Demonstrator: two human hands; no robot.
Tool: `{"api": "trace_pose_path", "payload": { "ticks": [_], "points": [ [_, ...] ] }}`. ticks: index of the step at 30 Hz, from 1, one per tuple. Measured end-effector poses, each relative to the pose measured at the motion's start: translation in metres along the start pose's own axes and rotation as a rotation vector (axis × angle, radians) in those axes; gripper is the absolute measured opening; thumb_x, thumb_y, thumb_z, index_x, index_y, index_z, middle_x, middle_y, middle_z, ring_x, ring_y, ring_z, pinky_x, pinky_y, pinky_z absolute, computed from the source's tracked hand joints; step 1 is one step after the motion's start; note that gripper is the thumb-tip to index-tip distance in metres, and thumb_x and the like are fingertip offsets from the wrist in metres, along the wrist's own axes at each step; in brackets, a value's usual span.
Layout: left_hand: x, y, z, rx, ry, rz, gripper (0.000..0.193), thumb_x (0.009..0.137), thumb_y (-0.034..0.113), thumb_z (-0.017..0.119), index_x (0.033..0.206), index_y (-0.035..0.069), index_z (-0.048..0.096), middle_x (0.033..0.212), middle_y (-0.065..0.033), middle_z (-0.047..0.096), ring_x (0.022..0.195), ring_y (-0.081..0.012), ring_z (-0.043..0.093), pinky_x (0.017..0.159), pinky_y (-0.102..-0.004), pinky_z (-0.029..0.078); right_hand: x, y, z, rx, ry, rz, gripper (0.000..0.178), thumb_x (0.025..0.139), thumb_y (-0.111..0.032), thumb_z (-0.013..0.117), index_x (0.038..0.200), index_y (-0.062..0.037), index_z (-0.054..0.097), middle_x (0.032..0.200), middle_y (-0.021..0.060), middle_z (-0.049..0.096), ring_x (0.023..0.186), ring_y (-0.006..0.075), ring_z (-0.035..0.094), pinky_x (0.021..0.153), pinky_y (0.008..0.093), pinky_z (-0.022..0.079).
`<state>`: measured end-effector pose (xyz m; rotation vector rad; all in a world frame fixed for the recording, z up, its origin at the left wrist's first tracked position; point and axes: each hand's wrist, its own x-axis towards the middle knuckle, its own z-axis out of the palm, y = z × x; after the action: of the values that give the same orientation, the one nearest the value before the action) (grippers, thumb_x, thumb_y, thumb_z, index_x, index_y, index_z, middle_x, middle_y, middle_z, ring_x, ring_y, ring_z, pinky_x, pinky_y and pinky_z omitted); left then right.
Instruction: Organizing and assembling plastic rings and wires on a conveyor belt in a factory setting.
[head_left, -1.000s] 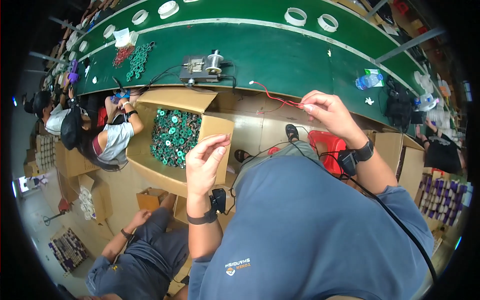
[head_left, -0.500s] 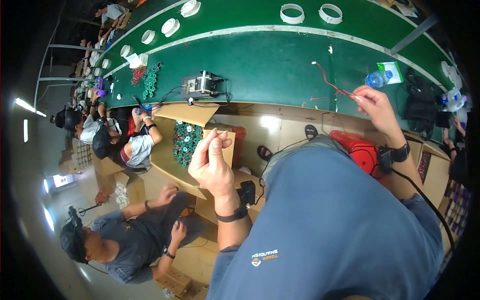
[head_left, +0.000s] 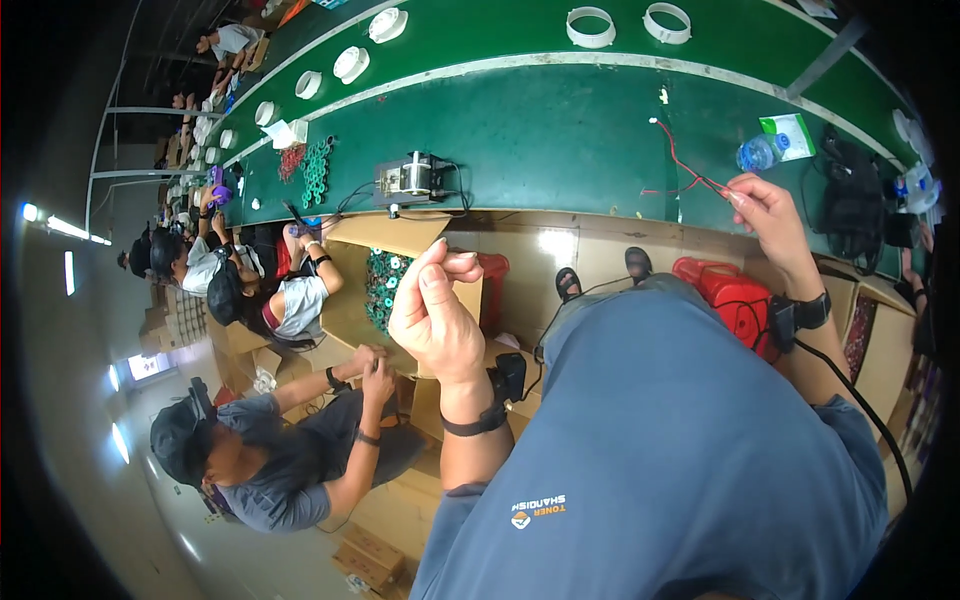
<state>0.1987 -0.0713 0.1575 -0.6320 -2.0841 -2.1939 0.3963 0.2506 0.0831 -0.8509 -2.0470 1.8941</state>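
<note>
Over the right part of the green bench, my right hand pinches a thin red wire lead between thumb and fingertips. The lead runs away to the far left and ends in a small white connector; a loose red strand branches off it to the left. My left hand is raised in front of an open cardboard box, its fingers curled and the thumb drawn in against them. I see nothing between those fingers. Green ring-shaped parts with wires fill the box behind that hand.
A small machine sits near the bench's front edge, with green rings farther left. White round housings line the far green strip. A plastic bottle lies right. A co-worker sits left; a red stool is below the bench.
The view has shifted, so the bench appears slightly lower and farther right. My right hand still pinches the red lead. The nearby co-worker's hands have come together.
</note>
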Motion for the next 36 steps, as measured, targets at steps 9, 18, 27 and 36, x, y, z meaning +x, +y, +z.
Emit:
{"api": "trace_pose_path", "payload": {
  "ticks": [9, 18, 27, 36],
  "points": [
    [0.008, 0.004, 0.013, -0.034, -0.066, 0.015, 0.023, 0.097, 0.008, 0.048, 0.108, -0.009, 0.059, 0.084, -0.0155, 0.066, 0.072, -0.0183, 0.064, 0.071, -0.0299, 0.053, -0.020, -0.009, -0.011, -0.002, 0.108, -0.007, 0.016, 0.092, -0.015, 0.058, 0.095, -0.0015, 0.064, 0.085, -0.0019, 0.058, 0.067, 0.0035, 0.050, 0.054, 0.0178, 0.038],
    [0.010, -0.062, -0.002, 0.246, -0.151, -0.268, 0.023, 0.097, 0.011, 0.049, 0.115, -0.002, 0.054, 0.095, -0.0083, 0.059, 0.081, -0.0137, 0.055, 0.073, -0.0259, 0.048, -0.056, 0.040, -0.067, 0.052, 0.290, -0.062, 0.020, 0.092, -0.021, 0.061, 0.096, -0.0026, 0.067, 0.077, 0.0012, 0.064, 0.067, 0.0079, 0.060, 0.059, 0.0252, 0.048],
    [0.019, -0.131, 0.031, 0.274, -0.425, -0.395, 0.025, 0.097, 0.017, 0.051, 0.112, -0.002, 0.059, 0.081, -0.0017, 0.055, 0.071, -0.0087, 0.048, 0.066, -0.0218, 0.042, -0.173, 0.092, -0.188, -0.034, 0.987, 0.074, 0.022, 0.092, -0.020, 0.058, 0.096, 0.0001, 0.067, 0.082, 0.0045, 0.069, 0.065, 0.0085, 0.061, 0.060, 0.0249, 0.051],
    [0.009, -0.169, 0.040, 0.401, -0.486, -0.494, 0.021, 0.095, 0.015, 0.053, 0.108, 0.000, 0.061, 0.084, -0.0042, 0.061, 0.073, -0.0114, 0.054, 0.066, -0.0239, 0.046, -0.309, 0.147, -0.299, -0.863, 1.233, 0.706, 0.036, 0.081, -0.027, 0.065, 0.102, 0.0018, 0.066, 0.085, 0.0208, 0.069, 0.082, 0.0333, 0.068, 0.077, 0.0422, 0.053]
  ]
}}
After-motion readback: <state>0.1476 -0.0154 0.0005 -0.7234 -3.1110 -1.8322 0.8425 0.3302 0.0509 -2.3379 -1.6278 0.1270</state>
